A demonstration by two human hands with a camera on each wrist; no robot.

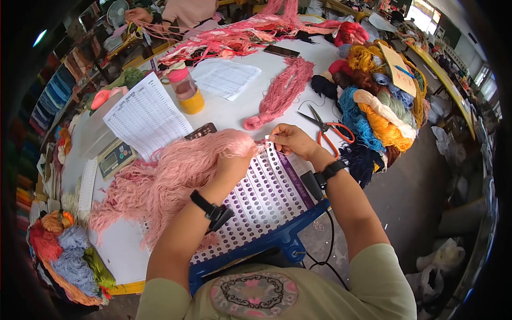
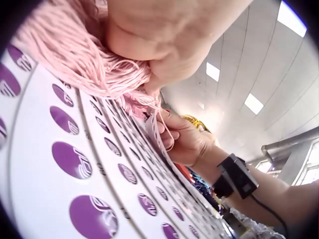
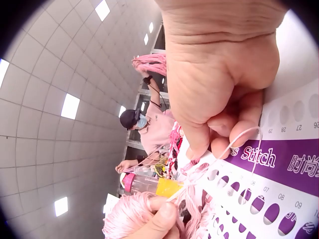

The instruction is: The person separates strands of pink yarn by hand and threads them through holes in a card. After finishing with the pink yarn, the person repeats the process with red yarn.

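A thick hank of pale pink yarn (image 1: pixel 176 176) lies across the table. My left hand (image 1: pixel 232 166) grips its right end, thumb and fingers closed round the strands, as the left wrist view also shows. Close by, my right hand (image 1: pixel 294 141) pinches a thin pink strand (image 3: pixel 244 133) at the top edge of a white card. That thread loops out from the curled right fingers in the right wrist view. The card (image 1: pixel 266 184), with rows of holes over purple dots and a purple "Stitch" band, lies beneath both hands. A few strands join the two hands.
Orange-handled scissors (image 1: pixel 328 128) lie open at the right, beside a heap of coloured skeins (image 1: pixel 373 101). A darker pink hank (image 1: pixel 285 90), a bottle (image 1: pixel 185 89), printed sheets (image 1: pixel 146 114) and a scale (image 1: pixel 114 158) stand farther back. Another person (image 3: pixel 154 127) handles yarn across the table.
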